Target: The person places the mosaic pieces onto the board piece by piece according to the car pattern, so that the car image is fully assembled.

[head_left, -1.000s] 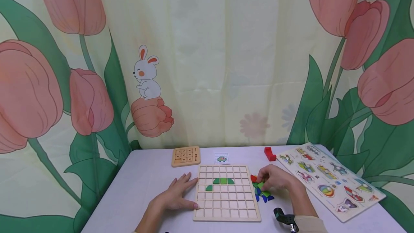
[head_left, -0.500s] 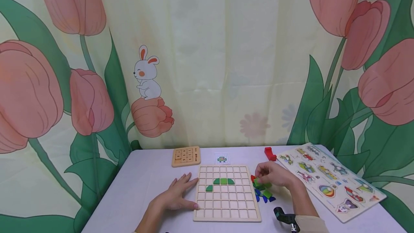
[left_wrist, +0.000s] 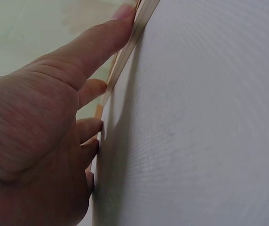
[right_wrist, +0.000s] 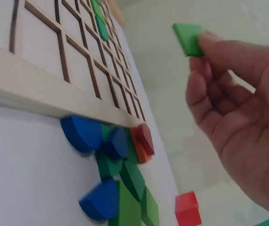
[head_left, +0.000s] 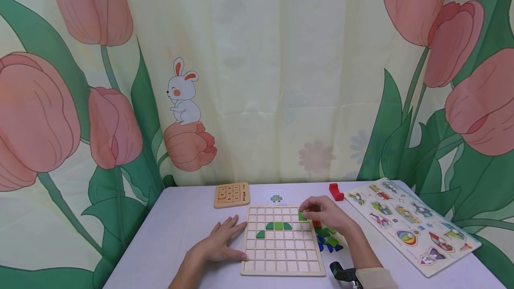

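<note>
One lime-green tile (right_wrist: pixel 187 39), square-looking, pinched between thumb and fingertips of the right hand (head_left: pixel 326 212), held up off the grid board (head_left: pixel 283 274), over its far right corner in head view. Those fingers are narrow, gripping one side; the rest of the tile sticks out free. Probably light, stiff and hard to break, maybe painted wood; smooth faces could slip a little. Best hold: both flat faces near one edge, other edges left clear. Left hand (head_left: pixel 218 242) grips no piece: fingers spread wide, thumb touching the board's left rim. Three green pieces (head_left: pixel 279 225) sit in a row of cells; one quarter-round green piece (head_left: pixel 260 234) one row nearer, to their left. Loose pieces (right_wrist: pixel 131 183) heaped on the tabletop (head_left: pixel 160 244) just beside the right rim; small pattern card (head_left: pixel 276 197) beyond the far rim.
</note>
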Demonstrator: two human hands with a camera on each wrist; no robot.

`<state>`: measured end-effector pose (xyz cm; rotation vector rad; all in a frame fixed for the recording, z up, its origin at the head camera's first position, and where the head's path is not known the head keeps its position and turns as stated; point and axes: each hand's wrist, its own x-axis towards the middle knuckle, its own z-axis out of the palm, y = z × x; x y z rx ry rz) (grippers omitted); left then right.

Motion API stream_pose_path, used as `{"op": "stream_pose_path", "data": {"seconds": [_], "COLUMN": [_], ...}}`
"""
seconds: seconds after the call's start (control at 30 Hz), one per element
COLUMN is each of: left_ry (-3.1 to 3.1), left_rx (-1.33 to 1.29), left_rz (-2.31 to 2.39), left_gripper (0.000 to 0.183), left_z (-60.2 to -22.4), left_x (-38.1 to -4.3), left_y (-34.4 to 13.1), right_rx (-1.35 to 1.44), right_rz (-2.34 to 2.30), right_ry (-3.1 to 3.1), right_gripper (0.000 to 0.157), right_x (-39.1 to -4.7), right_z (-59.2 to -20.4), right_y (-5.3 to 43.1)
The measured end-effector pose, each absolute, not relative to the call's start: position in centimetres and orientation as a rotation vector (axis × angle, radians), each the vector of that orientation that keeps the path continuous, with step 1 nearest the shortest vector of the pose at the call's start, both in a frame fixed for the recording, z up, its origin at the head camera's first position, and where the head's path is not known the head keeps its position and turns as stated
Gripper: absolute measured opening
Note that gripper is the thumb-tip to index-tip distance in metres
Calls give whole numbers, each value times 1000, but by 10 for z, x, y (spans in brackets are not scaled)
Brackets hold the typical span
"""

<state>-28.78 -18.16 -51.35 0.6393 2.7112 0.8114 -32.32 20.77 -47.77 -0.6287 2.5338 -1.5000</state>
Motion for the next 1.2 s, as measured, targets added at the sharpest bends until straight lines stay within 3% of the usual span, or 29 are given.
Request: {"op": "stream_pose_path", "data": {"seconds": [0.7, 1.2], "left_ry": [2714, 2716], "left_rx": [651, 648], "left_rz": [798, 780], "left_gripper": [100, 100], "left_z": [-514, -515], "left_x": [-289, -290], "left_y": [-182, -182], "right_rx": [-685, -697], "right_rz": [-1688, -1455], "right_ry": [2441, 2568], "right_gripper": [16, 19], "right_x": [-318, -313], "right_z": [-490, -496], "right_y": [141, 117]}}
